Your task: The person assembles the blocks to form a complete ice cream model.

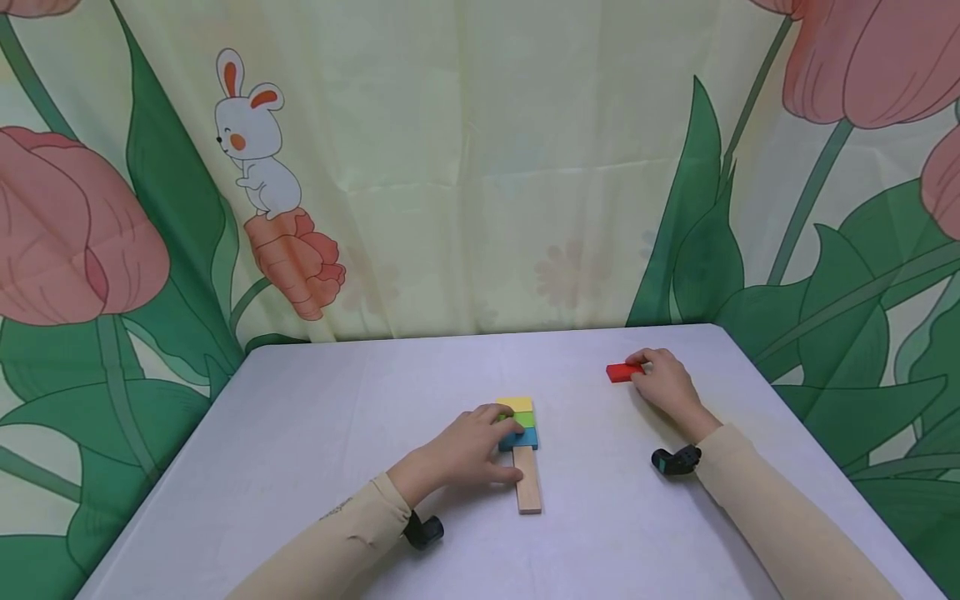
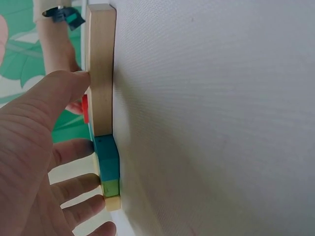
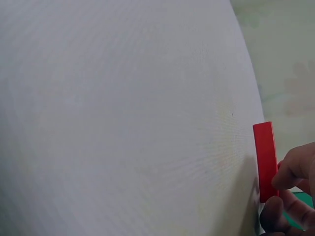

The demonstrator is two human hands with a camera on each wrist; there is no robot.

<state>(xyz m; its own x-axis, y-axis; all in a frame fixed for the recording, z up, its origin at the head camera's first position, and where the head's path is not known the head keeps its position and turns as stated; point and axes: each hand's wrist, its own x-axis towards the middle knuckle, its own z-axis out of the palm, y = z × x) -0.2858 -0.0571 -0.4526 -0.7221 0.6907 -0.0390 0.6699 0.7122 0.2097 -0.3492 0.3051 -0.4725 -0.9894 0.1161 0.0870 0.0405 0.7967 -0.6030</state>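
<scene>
A plain wooden block (image 1: 528,487) lies lengthwise on the table, with a blue block (image 1: 528,438) across its far end. Beyond the blue one come a green block (image 1: 523,420) and a yellow block (image 1: 517,404), all in one line. My left hand (image 1: 471,446) rests over this row, its fingers spread. In the left wrist view the thumb (image 2: 78,86) touches the wooden block and the fingertips reach the coloured ones. Further off to the right, my right hand (image 1: 669,390) pinches a red block (image 1: 618,373) between thumb and fingers, close to the tabletop.
A white cloth covers the table (image 1: 360,417). Behind its far edge hangs a curtain (image 1: 480,183) printed with tulips, leaves and a rabbit. Each wrist carries a small black camera, such as the right wrist camera (image 1: 677,460).
</scene>
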